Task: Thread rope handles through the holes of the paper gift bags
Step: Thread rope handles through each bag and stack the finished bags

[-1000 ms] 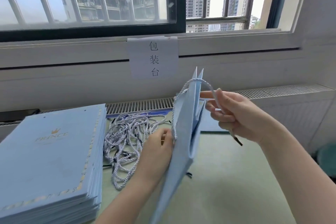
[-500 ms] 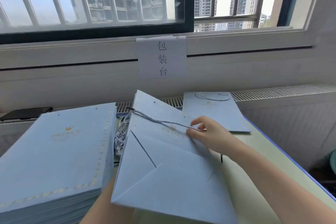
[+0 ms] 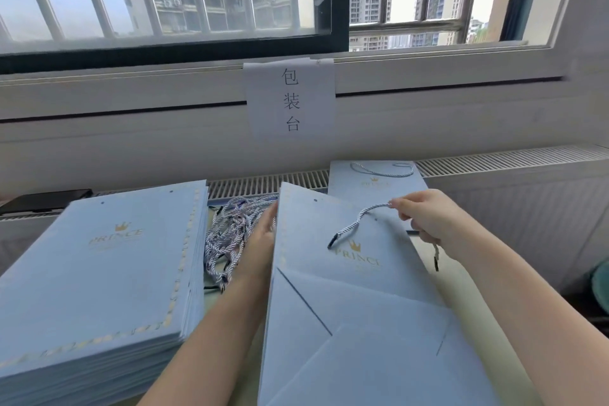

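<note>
A light blue paper gift bag lies folded flat in front of me, its printed face up and a punched hole near its top edge. My right hand pinches a blue-and-white rope handle above the bag; one black-tipped end dangles over the print, the other hangs below my wrist. My left hand holds the bag's left edge, its fingers partly hidden behind the paper. A heap of loose rope handles lies just left of that hand.
A tall stack of flat blue bags fills the left of the table. One bag with a rope handle fitted lies at the back. A radiator grille, a white wall with a paper sign and a window stand behind.
The bag went from upright on its edge to flat on the table. My right hand has lifted the rope up and to the right, and one end now hangs free.
</note>
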